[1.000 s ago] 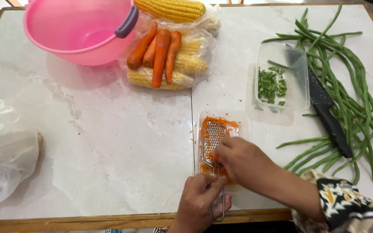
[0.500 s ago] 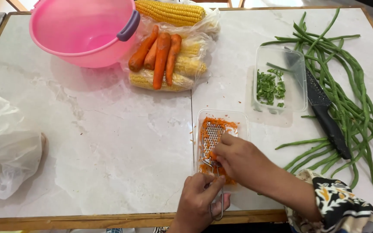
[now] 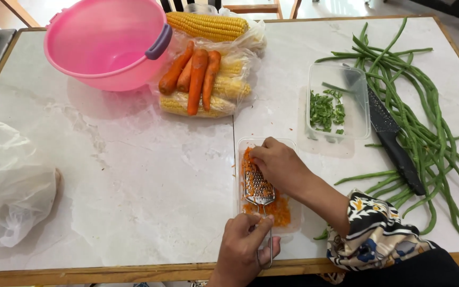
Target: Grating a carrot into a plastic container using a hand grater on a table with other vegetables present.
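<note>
Since a second ago the right hand (image 3: 278, 165) has slid up toward the far end of the grater (image 3: 258, 187), fingers curled down tight on something I can't really make out against the metal. Left hand (image 3: 244, 250) is gripping the grater's wire handle at the near table edge, same as before. Grater is lying across a clear shallow container (image 3: 295, 212) that's holding a pile of orange shreds (image 3: 278, 211). Further back, whole carrots (image 3: 195, 77) are resting on bagged corn cobs (image 3: 208, 101) just beside a pink bowl (image 3: 107, 42). Off to the right, a tub of chopped greens (image 3: 337, 101), a black knife (image 3: 394, 143) and long beans (image 3: 426, 117) are sitting on the marble table (image 3: 134, 175).
</note>
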